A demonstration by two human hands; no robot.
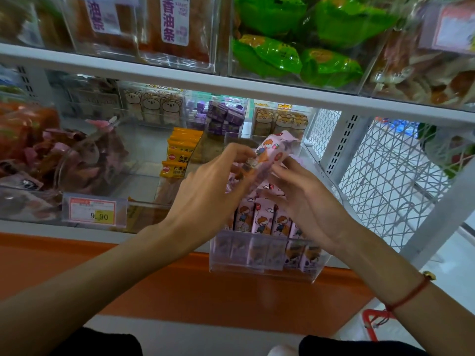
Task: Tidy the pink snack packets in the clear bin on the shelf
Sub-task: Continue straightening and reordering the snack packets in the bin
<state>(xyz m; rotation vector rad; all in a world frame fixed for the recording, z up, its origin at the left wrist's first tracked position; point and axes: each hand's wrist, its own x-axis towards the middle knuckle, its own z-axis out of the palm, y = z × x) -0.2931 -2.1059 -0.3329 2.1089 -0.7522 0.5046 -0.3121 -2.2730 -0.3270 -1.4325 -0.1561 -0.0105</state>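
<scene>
Both hands, left [205,186] and right [305,201], pinch one packet [270,155] with curled fingers, above the bin [257,260] on the shelf. Front row [267,219] already stands upright; held packet and loose ones behind still need placing.

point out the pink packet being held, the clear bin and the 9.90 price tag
pink packet [267,158]: head view, on its printed front between the two hands
clear bin [259,255]: head view, on its front wall below the standing packets
price tag [93,210]: head view, on the middle of the tag's face
</scene>
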